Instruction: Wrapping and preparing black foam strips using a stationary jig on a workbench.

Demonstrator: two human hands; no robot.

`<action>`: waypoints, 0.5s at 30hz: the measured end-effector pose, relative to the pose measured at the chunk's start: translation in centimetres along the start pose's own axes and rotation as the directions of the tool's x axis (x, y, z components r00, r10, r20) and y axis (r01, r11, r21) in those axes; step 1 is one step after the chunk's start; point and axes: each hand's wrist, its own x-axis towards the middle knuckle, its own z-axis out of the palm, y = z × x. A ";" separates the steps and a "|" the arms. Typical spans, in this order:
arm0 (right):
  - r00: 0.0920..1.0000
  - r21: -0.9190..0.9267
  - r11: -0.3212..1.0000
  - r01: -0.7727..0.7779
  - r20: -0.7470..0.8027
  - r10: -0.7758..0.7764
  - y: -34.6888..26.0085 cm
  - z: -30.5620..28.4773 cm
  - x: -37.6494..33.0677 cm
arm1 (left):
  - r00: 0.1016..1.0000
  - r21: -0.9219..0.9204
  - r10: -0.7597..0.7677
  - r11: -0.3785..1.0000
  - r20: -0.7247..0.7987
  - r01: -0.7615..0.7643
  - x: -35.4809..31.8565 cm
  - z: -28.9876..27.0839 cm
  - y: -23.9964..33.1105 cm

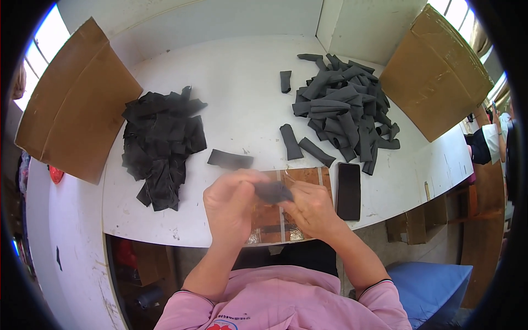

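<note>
Both hands are raised over a brown taped board (318, 175) at the table's front edge. Between them is a dark grey fabric tube (270, 191), slightly blurred. My left hand (228, 206) is closed round its left end, and the fingers of my right hand (312, 209) pinch its right end. Just beyond my left hand lies a single dark fabric piece (230, 159). A heap of flat black fabric pieces (162, 140) is at the left. To the far right sits a large pile of dark grey fabric tubes (344, 104), with several loose tubes beside it.
Right of the board lies a black phone (348, 192). Cardboard panels stand at the left (80, 104) and right (437, 74) of the white table (242, 82). A blue cushion-like thing (432, 289) is low on the right. Another person (492, 140) is at the far right edge.
</note>
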 end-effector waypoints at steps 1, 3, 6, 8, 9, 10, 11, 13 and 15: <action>0.999 -0.052 0.999 0.013 -0.040 -0.015 0.0 0.1 -0.1 | 1.000 0.002 0.000 1.000 -0.007 0.000 0.0 -0.2 0.0; 0.996 -0.102 0.994 0.027 -0.077 -0.035 0.4 0.7 -0.3 | 0.993 0.164 0.066 0.983 0.099 -0.082 0.3 -0.3 -0.2; 0.997 0.013 0.998 -0.054 -0.058 0.055 0.9 1.1 -0.2 | 0.997 0.093 -0.063 0.994 0.053 0.057 0.6 -0.5 -0.2; 0.977 -0.079 0.978 0.192 -0.080 -0.198 0.2 -0.9 1.1 | 0.991 0.216 -0.112 0.968 -0.074 0.125 1.0 -1.5 -0.2; 0.969 0.029 0.987 0.159 -0.198 -0.151 -0.3 -2.3 1.6 | 0.968 0.320 -0.148 0.924 -0.201 0.208 1.0 -2.0 -0.4; 0.947 0.140 0.980 0.138 -0.309 -0.089 -0.7 -3.7 2.6 | 0.972 0.496 -0.012 0.859 -0.233 0.129 1.8 -2.7 -0.8; 0.945 0.396 0.917 -0.034 -0.286 0.159 -0.1 -5.4 4.5 | 0.967 0.607 0.001 0.779 -0.256 0.160 2.8 -4.2 -1.7; 0.909 0.623 0.762 -0.176 -0.195 0.369 1.3 -6.1 5.7 | 0.965 0.851 0.152 0.514 -0.212 0.105 4.5 -9.1 -4.6; 0.760 0.582 0.758 -0.296 -0.337 0.556 3.9 -4.2 4.1 | 0.950 0.982 0.290 0.176 -0.115 0.065 6.2 -11.7 -6.3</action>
